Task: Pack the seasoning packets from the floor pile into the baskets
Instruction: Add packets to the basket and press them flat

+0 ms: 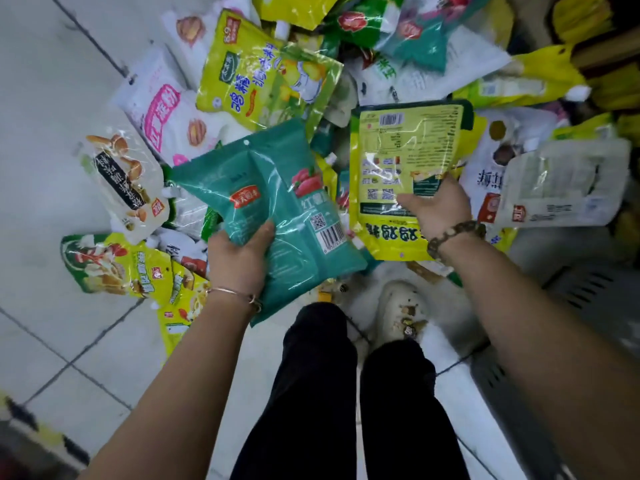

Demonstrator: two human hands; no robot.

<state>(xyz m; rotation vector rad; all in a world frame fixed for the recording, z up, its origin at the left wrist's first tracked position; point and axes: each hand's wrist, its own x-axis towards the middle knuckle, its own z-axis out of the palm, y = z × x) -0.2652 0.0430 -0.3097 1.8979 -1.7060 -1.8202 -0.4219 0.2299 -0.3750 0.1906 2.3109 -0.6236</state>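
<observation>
View: head camera, looking down.
Left grip (239,258): clamped on the near edge of a teal packet (277,202), which is held just off centre toward 10 o'clock.
Right grip (436,206): closed on a yellow packet (405,161) at 2 o'clock, thumb laid across its printed back.
Packet pile (263,74): spread over the tiled floor (52,81) from 9 through 12 to 3 o'clock, beneath both held packets.
White shoe (398,310): seen at 5 o'clock.
</observation>
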